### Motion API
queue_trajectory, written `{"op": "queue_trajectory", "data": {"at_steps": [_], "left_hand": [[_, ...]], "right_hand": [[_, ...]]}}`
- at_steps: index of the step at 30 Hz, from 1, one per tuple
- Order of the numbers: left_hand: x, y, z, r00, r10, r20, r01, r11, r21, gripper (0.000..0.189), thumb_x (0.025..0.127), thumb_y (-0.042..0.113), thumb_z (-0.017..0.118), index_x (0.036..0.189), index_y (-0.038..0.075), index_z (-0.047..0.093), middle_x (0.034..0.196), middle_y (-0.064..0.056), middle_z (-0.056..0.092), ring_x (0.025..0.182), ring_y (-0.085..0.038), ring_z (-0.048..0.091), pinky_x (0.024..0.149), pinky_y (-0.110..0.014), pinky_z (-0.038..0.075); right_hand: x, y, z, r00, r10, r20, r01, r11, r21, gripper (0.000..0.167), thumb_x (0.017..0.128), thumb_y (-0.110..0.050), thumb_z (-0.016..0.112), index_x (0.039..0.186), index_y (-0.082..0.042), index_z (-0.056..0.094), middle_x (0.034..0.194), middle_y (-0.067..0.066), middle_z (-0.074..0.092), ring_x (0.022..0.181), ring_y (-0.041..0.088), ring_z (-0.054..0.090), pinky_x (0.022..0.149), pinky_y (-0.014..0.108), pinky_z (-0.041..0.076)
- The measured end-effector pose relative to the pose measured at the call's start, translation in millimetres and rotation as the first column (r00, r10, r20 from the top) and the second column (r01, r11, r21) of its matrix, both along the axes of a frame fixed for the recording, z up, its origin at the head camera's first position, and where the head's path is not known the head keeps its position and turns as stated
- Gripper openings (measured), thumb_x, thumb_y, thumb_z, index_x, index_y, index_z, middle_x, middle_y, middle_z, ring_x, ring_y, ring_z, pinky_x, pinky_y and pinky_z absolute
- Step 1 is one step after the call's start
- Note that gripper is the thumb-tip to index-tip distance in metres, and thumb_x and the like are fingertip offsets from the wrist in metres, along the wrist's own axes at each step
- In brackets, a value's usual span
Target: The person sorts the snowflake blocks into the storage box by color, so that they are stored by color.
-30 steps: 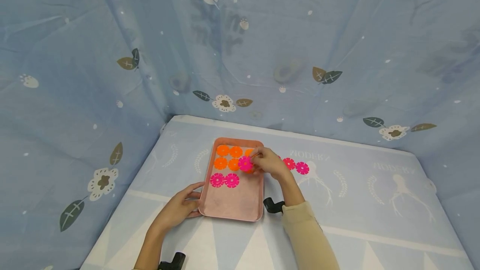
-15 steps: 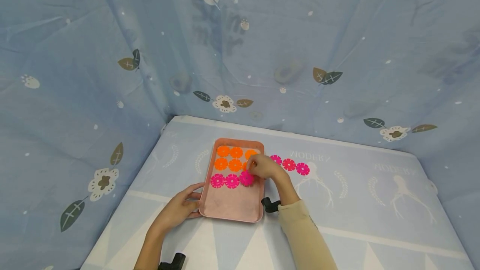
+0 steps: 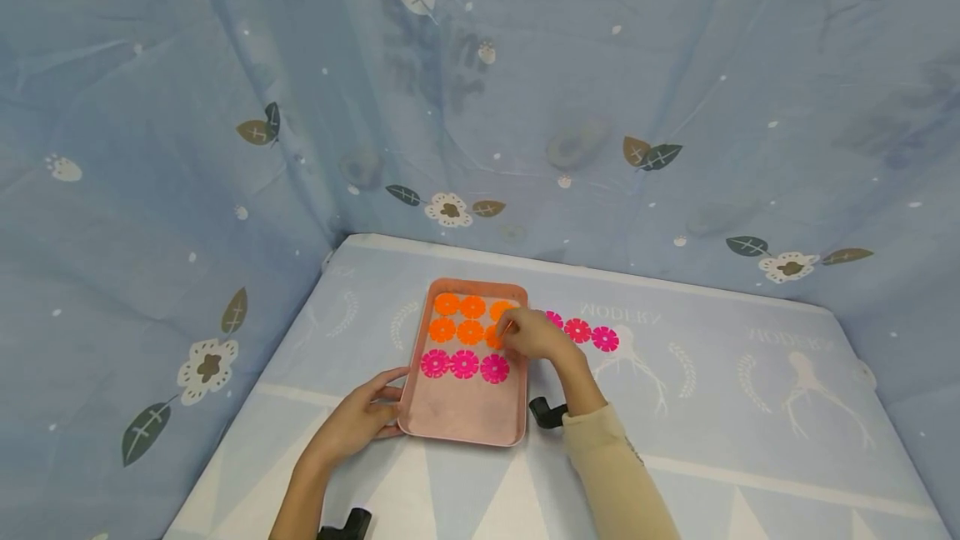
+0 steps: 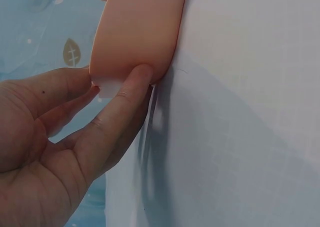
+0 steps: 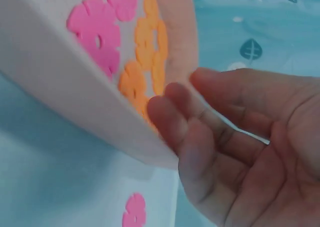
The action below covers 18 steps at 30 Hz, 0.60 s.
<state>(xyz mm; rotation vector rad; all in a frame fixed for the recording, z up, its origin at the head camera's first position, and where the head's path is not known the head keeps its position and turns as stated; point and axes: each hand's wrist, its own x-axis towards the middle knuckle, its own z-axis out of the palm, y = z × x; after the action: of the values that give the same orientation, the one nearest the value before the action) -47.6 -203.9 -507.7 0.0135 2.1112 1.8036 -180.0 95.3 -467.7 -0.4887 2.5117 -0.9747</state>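
A pink tray (image 3: 465, 417) lies on the table. In it sit orange flower-shaped snowflake discs (image 3: 470, 332) in two rows, with a row of pink snowflake discs (image 3: 464, 364) nearer the front. My left hand (image 3: 354, 422) holds the tray's left edge; the left wrist view shows fingers (image 4: 135, 84) against its outer wall. Over the tray's right side hovers my right hand (image 3: 534, 333), its fingers loosely bent with nothing between them. It partly covers the rightmost orange discs, just behind the rightmost pink disc (image 3: 495, 369).
Right of the tray, a short row of pink and red snowflake discs (image 3: 577, 330) lies on the patterned tablecloth (image 3: 735, 423). Blue printed curtain (image 3: 570, 90) stands behind and at the left of the table. Black wrist mounts (image 3: 547, 413) sit at both wrists.
My right hand brought a pink disc down to the right end of the front row and let it go. The hand has drawn slightly back from it. My left hand stays at the tray.
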Motion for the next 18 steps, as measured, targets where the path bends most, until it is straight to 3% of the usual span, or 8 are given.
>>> {"op": "queue_trajectory", "data": {"at_steps": [8,11,18], "left_hand": [[0.5,0.1,-0.2,1.000,-0.002,0.000,0.002,1.000,-0.006,0.054,0.100,0.003,0.057,0.151,0.003,0.039,0.130,-0.027,0.052,0.102,-0.035,0.066,0.078,-0.040,0.060],[0.3,0.1,-1.0,1.000,-0.002,0.002,0.002,1.000,-0.008,0.054,0.100,0.003,0.057,0.151,0.003,0.039,0.130,-0.027,0.052,0.102,-0.035,0.066,0.078,-0.041,0.060],[-1.7,0.4,-2.7,1.000,0.004,0.011,-0.003,1.000,-0.022,0.053,0.100,0.003,0.058,0.151,0.006,0.042,0.129,-0.026,0.052,0.102,-0.034,0.066,0.078,-0.039,0.060]], "right_hand": [[2.3,32.1,1.6,0.996,-0.079,0.039,0.086,0.967,-0.241,0.012,0.095,-0.006,0.064,0.104,0.001,0.067,0.086,0.011,0.067,0.074,0.031,0.065,0.067,0.046,0.059],[4.9,46.4,1.3,0.991,-0.121,0.052,0.130,0.956,-0.263,0.013,0.095,-0.008,0.065,0.106,0.000,0.067,0.089,0.015,0.067,0.077,0.034,0.064,0.070,0.049,0.059],[10.2,82.4,-4.3,0.978,-0.204,0.039,0.207,0.945,-0.253,0.019,0.097,-0.010,0.065,0.112,0.001,0.066,0.100,0.022,0.068,0.085,0.037,0.065,0.068,0.037,0.058]]}}
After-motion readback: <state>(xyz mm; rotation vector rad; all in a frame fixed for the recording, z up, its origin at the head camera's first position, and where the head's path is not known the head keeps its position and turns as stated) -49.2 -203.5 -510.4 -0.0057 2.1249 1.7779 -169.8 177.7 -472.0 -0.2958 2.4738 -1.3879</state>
